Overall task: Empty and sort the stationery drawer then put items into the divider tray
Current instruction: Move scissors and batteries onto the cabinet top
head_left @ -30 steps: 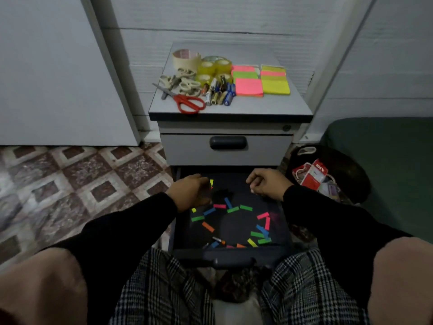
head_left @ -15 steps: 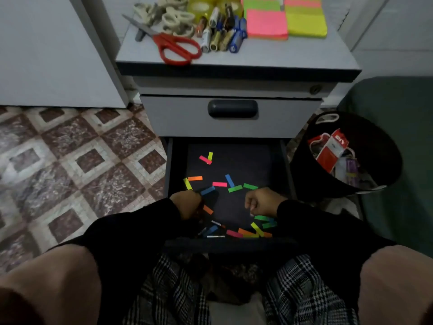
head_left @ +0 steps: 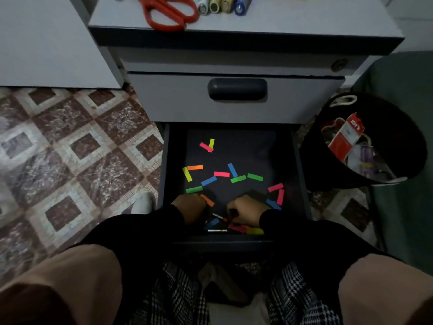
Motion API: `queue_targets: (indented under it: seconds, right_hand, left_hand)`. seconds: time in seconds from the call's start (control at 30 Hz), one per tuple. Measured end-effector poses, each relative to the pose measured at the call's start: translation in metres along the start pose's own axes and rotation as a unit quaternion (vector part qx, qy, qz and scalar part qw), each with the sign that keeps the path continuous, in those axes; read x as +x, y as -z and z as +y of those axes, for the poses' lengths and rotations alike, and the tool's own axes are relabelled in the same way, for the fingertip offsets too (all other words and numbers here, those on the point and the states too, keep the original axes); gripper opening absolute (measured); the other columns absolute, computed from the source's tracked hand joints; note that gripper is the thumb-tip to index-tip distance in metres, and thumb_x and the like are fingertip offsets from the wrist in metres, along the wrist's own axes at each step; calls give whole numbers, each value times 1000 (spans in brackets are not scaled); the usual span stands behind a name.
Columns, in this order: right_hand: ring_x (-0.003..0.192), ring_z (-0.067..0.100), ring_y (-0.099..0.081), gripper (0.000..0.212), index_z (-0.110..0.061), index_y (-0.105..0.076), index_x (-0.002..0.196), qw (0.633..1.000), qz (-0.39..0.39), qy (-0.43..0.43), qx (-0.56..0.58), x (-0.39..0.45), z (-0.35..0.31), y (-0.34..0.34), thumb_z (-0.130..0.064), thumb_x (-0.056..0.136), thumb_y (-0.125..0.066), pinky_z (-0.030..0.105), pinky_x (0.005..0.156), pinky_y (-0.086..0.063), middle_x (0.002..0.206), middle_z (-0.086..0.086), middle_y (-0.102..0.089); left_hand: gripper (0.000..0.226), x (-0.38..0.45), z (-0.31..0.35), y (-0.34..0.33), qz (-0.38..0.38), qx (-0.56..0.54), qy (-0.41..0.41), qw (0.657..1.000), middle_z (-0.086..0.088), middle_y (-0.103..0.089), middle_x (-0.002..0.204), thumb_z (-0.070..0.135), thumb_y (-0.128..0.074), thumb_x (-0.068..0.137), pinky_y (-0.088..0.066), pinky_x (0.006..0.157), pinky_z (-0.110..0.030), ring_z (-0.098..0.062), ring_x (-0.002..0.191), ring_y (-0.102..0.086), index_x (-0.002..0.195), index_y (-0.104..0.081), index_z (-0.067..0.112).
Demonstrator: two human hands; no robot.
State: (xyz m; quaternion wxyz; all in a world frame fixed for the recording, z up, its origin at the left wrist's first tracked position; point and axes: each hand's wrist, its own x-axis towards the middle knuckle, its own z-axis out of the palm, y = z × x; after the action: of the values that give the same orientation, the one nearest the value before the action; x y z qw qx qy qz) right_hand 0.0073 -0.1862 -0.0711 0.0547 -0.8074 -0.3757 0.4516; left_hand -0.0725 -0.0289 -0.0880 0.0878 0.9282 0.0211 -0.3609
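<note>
Reaching w/ both hands, left hand (head_left: pixel 190 207) and right hand (head_left: pixel 248 213), fingers curled, grip unclear, among paper tabs (head_left: pixel 221 174) in open drawer (head_left: pixel 302 184); red packet (head_left: pixel 344 139) print unreadable.

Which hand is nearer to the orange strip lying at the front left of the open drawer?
Left. The left hand touches the orange strip at its edge; the right hand sits apart, to its right.

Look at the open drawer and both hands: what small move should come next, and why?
Probably the right hand should pinch up the small pen-like piece beside its fingers. Both hands sit at the drawer's near end, and coloured paper strips lie scattered across its floor, so emptying is unfinished.
</note>
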Motion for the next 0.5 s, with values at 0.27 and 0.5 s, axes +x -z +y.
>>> queue_targets:
  seconds: [0.27,0.5]
  right_hand:
    - [95,26,-60,10,-8,-62,96,997,75,18,-3,6,-11,-13,-11,90,-54,29,77,-43,103,11,-64]
    - [103,24,-57,17,-10,-60,107,996,83,18,2,12,-16,-21,-13,93,-51,26,81,-40,112,10,-61]
  left_hand:
    - [35,1,-7,10,5,-25,24,999,-9,-60,122,31,-45,97,-46,97,-34,-26,113,-57,121,-59,11]
    - [33,-5,-5,16,-1,-42,40,998,-13,-58,125,26,-43,98,-43,96,-32,-27,116,-56,120,-58,6]
